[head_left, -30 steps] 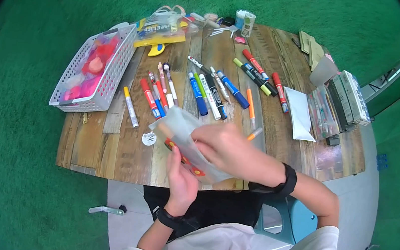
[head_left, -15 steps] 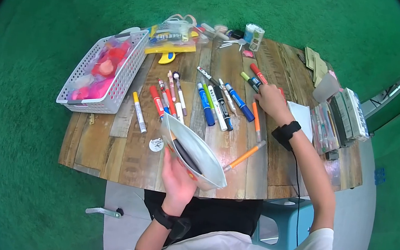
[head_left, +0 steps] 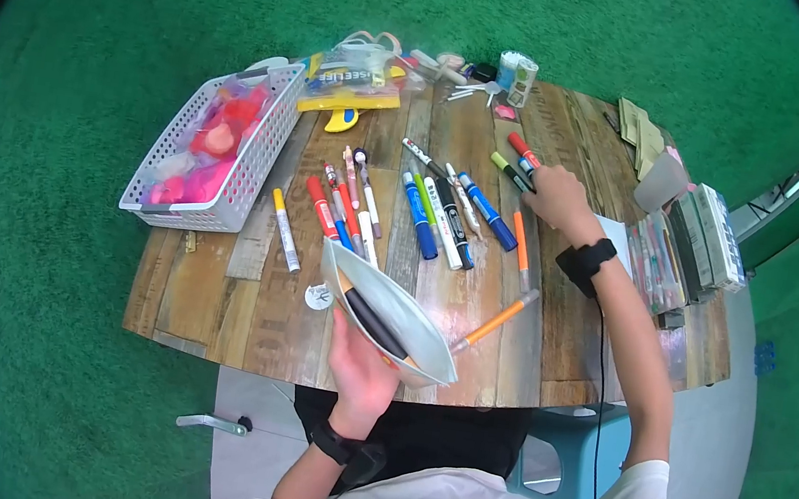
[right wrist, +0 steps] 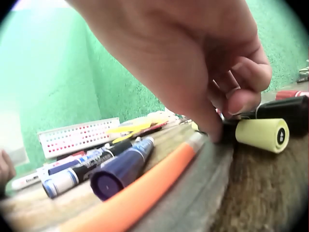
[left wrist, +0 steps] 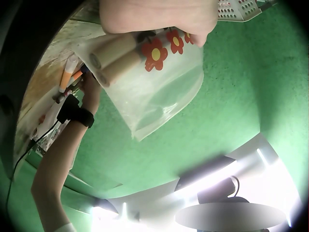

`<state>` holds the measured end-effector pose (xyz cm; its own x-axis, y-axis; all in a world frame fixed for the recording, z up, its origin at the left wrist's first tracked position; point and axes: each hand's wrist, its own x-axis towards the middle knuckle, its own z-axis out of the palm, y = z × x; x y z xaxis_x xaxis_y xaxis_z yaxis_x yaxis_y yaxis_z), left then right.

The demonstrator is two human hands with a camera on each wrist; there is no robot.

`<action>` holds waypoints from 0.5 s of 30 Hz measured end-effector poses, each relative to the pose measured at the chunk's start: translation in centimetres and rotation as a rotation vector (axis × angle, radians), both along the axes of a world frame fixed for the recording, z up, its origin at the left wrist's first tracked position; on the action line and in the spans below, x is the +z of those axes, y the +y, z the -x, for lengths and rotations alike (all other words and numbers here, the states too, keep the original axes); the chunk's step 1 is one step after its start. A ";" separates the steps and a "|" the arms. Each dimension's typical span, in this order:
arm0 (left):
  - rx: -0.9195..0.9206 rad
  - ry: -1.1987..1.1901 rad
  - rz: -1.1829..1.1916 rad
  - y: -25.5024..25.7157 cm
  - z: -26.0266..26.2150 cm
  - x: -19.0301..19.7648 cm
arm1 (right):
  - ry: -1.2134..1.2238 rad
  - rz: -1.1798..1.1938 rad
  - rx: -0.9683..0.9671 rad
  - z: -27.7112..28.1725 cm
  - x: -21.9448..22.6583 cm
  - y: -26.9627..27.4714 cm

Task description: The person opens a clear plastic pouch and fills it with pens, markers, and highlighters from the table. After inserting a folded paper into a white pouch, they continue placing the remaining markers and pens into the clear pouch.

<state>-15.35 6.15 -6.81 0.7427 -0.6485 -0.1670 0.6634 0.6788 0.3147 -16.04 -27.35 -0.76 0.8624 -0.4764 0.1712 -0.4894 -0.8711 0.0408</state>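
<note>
A translucent pouch (head_left: 423,338) with dark and tan marker barrels inside is held by my left hand (head_left: 363,376) near the front edge. In the left wrist view, that hand (left wrist: 159,17) grips the pouch (left wrist: 169,92), which shows red flowers with yellow centres. My right hand (head_left: 562,205) reaches down over the markers at the right. From the right wrist view, the thumb and curled fingers of this hand (right wrist: 183,58) close around a black marker with a light green cap (right wrist: 258,134); its middle is partly hidden.
Blue, white and black markers (head_left: 421,217) lie mid-table, beside red ones (head_left: 321,204). Two orange pens (head_left: 495,321) are near the pouch. A white basket (head_left: 251,164) stands left, boxes (head_left: 719,236) stand right, and plastic bags (head_left: 350,87) lie at the back.
My right hand has moved from the pouch to the markers at the right, shifting slightly there since half a second ago. The pouch, still in my left hand, has tilted to show its opening.
</note>
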 end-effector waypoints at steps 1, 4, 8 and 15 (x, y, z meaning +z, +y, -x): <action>0.004 -0.002 -0.001 -0.1 0.0 -0.2 | -0.044 -0.111 0.019 -0.2 0.7 0.0; 0.075 0.001 -0.003 -0.3 0.0 -0.6 | -0.120 -0.349 0.123 0.1 5.1 3.2; 0.096 -0.019 -0.042 -0.5 0.1 -0.4 | -0.129 -0.847 0.498 2.2 9.5 10.3; 0.117 -0.014 -0.029 -0.4 0.3 -0.1 | 0.104 -0.794 0.712 4.3 10.5 15.9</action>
<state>-15.66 5.74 -6.94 0.8157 -0.5518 -0.1736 0.5752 0.7420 0.3443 -20.34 -11.44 9.76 0.9782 0.1997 -0.0564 0.1155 -0.7500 -0.6512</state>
